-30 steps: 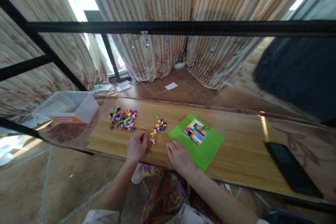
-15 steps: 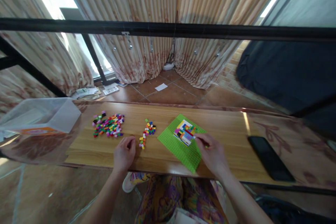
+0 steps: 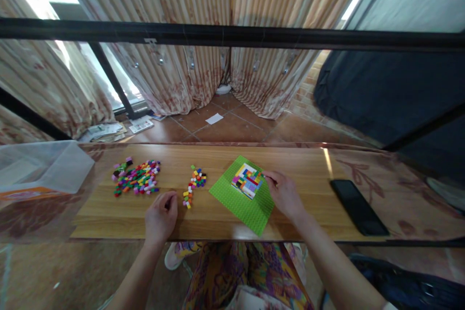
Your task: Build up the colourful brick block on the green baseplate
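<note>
On the green baseplate (image 3: 240, 206) sits a low build of toy bricks (image 3: 250, 180), with white edges and several colours inside. My right hand (image 3: 285, 193) is at the build's far right corner, thumb and finger pinched together. Whatever is between those fingertips is too small to make out. Beside a short trail of loose toy bricks (image 3: 194, 181), my left hand (image 3: 162, 215) rests on the table, curled into a loose fist with nothing visible in it. A larger heap of mixed bricks (image 3: 140, 178) lies beyond it to the left.
The wooden tabletop (image 3: 301, 164) bears a clear plastic bin (image 3: 47, 164) at the far left and a black phone (image 3: 359, 207) at the right. A black metal bar (image 3: 218, 35) crosses beyond the table, before curtains (image 3: 189, 0). Papers (image 3: 105, 131) lie on the floor.
My right hand has moved from the build's near right side to its far right corner, still pinching. The left fist stays by the loose bricks. The whole view has shifted slightly.
</note>
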The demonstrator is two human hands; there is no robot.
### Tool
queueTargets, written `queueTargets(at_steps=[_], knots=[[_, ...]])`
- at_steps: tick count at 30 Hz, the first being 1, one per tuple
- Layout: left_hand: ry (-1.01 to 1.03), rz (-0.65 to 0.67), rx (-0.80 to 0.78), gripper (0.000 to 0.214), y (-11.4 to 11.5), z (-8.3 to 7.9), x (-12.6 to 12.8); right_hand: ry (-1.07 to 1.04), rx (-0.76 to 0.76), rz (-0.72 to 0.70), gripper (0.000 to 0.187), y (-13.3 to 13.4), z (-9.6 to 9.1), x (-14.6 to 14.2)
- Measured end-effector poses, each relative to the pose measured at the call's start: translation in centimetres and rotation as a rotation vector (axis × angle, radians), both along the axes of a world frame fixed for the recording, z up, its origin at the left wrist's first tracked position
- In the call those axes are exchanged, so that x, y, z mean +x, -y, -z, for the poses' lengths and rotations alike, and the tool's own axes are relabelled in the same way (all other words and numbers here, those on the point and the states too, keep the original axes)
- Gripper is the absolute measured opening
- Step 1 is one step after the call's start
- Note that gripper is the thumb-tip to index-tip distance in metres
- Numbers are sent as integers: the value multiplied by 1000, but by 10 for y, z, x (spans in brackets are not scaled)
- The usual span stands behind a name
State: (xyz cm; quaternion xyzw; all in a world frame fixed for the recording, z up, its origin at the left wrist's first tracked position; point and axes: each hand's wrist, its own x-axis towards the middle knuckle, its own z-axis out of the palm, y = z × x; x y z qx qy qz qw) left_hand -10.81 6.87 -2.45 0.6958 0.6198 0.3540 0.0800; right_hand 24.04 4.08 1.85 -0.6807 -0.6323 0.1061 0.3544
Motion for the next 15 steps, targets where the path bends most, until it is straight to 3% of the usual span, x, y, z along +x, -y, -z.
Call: queueTargets(at_steps=[6, 15], knots=[[4, 5, -2, 25, 0, 2, 0, -14, -13, -2, 32, 1, -1, 2], [15, -2, -12, 25, 0, 1, 1, -308, -76, 70, 31, -7, 12, 11]])
